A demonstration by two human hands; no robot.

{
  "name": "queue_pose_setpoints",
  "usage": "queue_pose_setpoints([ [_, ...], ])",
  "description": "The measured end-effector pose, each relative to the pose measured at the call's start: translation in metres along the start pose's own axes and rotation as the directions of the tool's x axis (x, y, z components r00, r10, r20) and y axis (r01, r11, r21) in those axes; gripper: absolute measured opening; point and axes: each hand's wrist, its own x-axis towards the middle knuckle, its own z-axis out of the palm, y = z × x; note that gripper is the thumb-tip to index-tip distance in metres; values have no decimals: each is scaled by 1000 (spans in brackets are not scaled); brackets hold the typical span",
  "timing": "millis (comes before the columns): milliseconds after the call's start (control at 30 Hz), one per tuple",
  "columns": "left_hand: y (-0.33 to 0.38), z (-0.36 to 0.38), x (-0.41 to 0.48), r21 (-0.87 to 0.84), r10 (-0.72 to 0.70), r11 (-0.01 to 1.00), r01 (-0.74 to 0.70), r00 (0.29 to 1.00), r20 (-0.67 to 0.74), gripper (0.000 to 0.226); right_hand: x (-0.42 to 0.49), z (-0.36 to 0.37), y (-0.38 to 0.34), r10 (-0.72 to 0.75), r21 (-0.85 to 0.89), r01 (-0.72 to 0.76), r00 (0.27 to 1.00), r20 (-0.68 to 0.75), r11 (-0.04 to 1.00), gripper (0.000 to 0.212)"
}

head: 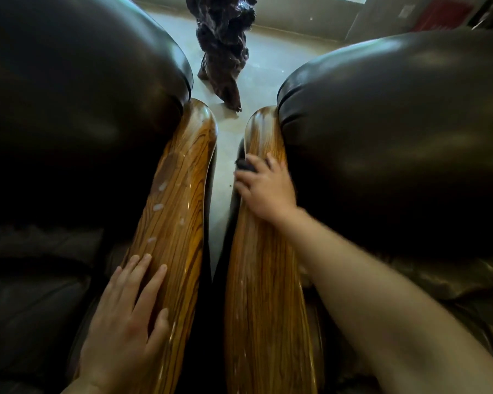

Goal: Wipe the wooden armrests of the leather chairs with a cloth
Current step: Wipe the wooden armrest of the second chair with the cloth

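Two glossy wooden armrests run side by side between two dark leather chairs. The left armrest (pixel 177 211) carries pale wet smears. My left hand (pixel 125 317) lies flat on its near end, fingers spread, holding nothing. My right hand (pixel 264 186) presses on the far part of the right armrest (pixel 265 280), closed over a small dark cloth (pixel 244 165) of which only a corner pokes out by the fingertips. The right armrest shows faint streaks along its length.
The left leather chair (pixel 77 89) and the right leather chair (pixel 396 123) bulge on either side. A narrow gap of pale floor (pixel 219 177) separates the armrests. A dark gnarled wooden sculpture (pixel 225 38) stands on the floor beyond.
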Motion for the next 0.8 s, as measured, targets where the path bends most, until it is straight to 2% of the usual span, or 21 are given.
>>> queue_pose_setpoints([
  [100,2,0,0,9,1,1000,-1,1000,-1,63,52,-15,17,188,90,-194,980,72,977,43],
  [167,3,-1,-2,17,-6,1000,6,1000,-9,63,45,-13,14,185,56,-188,981,50,981,42],
  [233,5,-2,-2,24,-3,1000,3,1000,0,63,7,-5,3,92,-26,-92,996,-10,995,39],
  [300,6,-4,-1,23,-7,1000,7,1000,5,63,-46,4,-8,-48,-3,48,998,-50,999,38],
  [433,6,-3,-1,21,-10,1000,10,1000,13,63,-170,33,-25,-190,64,196,978,-89,979,32],
  [533,4,-3,-1,20,-3,1000,3,1000,17,64,-262,64,-27,-412,16,413,910,-39,911,29],
  [600,3,-1,-2,22,-6,1000,5,1000,18,64,-291,68,-18,-489,5,489,872,-31,872,31],
  [633,4,-1,-2,22,-6,1000,5,1000,21,64,-290,65,-13,-455,8,456,889,-54,890,33],
  [667,4,-1,-2,20,-5,1000,4,1000,20,63,-281,61,-10,-357,31,361,930,-92,932,37],
  [733,3,-1,-1,20,-3,1000,2,1000,4,63,-244,49,-12,-13,182,45,985,-173,982,41],
  [800,5,-2,-2,19,9,1000,-9,1000,-11,63,-203,34,-17,276,377,-202,949,-153,904,42],
])
